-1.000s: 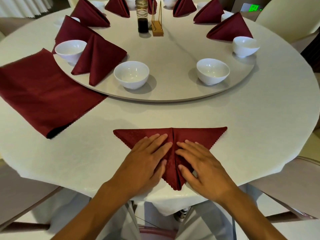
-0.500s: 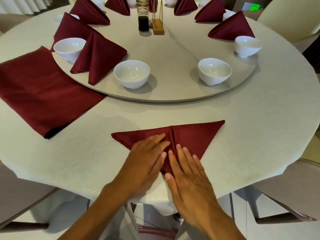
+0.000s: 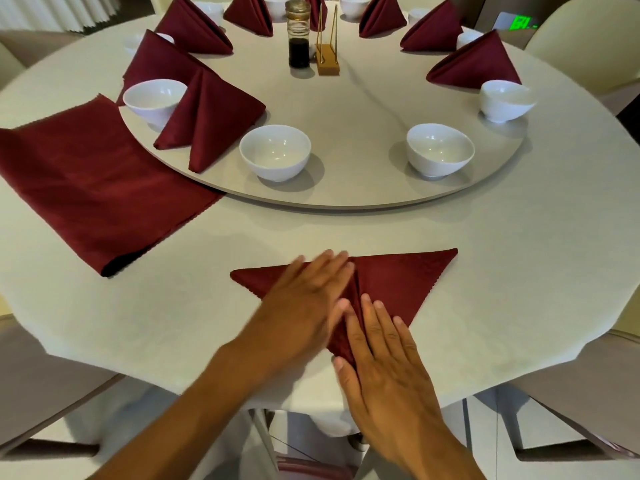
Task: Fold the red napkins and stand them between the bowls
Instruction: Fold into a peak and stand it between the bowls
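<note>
Covering the round table (image 3: 519,271), a white cloth; chairs (image 3: 585,50) around.

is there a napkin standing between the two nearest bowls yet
No, the turntable is bare between the left bowl and right bowl.

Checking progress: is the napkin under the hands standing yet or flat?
Flat. The napkin lies as a folded triangle on the table, with the left hand and right hand on it.

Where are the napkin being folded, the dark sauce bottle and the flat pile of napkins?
folded napkin (image 3: 398,282), head view, bare right half.
sauce bottle (image 3: 299,50), head view, dark lower part.
flat napkins (image 3: 93,188), head view, middle of top cloth.
</note>
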Demonstrator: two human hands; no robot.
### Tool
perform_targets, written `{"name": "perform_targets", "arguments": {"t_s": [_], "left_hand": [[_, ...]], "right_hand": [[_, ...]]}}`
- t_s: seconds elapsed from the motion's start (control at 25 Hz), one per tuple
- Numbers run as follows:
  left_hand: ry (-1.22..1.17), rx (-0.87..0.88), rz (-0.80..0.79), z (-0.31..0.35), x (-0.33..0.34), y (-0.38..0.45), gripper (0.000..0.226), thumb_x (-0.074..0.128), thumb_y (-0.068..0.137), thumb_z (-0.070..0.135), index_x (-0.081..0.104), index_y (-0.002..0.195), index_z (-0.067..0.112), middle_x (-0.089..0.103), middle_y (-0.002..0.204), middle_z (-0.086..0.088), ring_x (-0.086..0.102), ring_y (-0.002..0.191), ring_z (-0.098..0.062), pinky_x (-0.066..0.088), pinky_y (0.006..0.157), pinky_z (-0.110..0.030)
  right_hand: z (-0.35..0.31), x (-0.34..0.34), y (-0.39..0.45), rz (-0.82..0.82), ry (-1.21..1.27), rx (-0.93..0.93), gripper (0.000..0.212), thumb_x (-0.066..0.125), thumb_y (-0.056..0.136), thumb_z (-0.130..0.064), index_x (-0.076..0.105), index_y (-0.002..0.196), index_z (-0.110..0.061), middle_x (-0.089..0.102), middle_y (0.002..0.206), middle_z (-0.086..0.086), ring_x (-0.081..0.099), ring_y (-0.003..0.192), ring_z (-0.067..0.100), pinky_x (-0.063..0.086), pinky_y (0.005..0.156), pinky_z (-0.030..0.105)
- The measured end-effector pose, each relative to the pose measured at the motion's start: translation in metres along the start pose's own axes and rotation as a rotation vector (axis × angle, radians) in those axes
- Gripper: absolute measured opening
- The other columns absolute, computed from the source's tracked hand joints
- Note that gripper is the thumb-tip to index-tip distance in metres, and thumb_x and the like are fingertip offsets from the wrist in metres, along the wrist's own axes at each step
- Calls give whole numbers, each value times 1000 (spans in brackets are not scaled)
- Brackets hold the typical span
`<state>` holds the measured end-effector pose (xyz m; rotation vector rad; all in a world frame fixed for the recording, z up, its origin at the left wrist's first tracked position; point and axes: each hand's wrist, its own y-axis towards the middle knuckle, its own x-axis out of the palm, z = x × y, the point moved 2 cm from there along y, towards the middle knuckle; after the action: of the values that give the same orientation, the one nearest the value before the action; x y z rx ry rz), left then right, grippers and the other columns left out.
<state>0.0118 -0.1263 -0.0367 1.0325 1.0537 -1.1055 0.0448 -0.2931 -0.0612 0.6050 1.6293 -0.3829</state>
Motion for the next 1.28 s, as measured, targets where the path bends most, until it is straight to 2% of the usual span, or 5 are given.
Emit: {"name": "perform_targets", "arguments": {"t_s": [0.28, 0.48, 0.68, 0.88, 1.28], "left_hand": [[18, 0, -53, 11, 24, 11, 70, 0, 98, 58, 20, 156, 26, 15, 163, 8, 6, 151, -11, 6, 122, -47], [41, -1, -76, 13, 27, 10, 63, 12, 101, 57, 18, 156, 28, 12, 164, 7, 6, 152, -15, 11, 122, -48], [54, -17, -93, 14, 27, 11, 63, 8, 100, 58, 16, 156, 30, 12, 164, 6, 6, 152, -18, 10, 121, -52], [24, -207, -132, 25, 25, 17, 72, -8, 88, 58, -3, 156, 33, -11, 164, 9, -14, 151, -19, -15, 113, -61], [-85, -131, -46, -13, 19, 7, 61, -1, 99, 52, 12, 156, 31, 14, 164, 7, 8, 151, -16, 14, 120, -53]], "right_hand": [[29, -28, 7, 163, 618, 124, 43, 36, 98, -34, 62, 131, -27, 46, 147, -15, 31, 141, -3, 20, 119, 28], [69, -22, 57, -152, -11, -24, 77, -20, 83, -69, -15, 151, -33, -25, 157, -13, -24, 146, 8, -14, 120, 33], [135, -40, 60, -85, -5, 298, 82, -8, 87, -65, 1, 157, -22, -1, 165, 0, -6, 151, 15, -5, 121, 35], [19, -28, 11, -64, 58, 108, 64, -2, 100, -48, 21, 155, -22, 12, 162, 6, 13, 149, 22, 11, 119, 30], [13, -8, -6, 20, -51, 68, 62, 13, 105, -50, 33, 151, -14, 31, 157, 13, 29, 145, 27, 23, 111, 44]]}}
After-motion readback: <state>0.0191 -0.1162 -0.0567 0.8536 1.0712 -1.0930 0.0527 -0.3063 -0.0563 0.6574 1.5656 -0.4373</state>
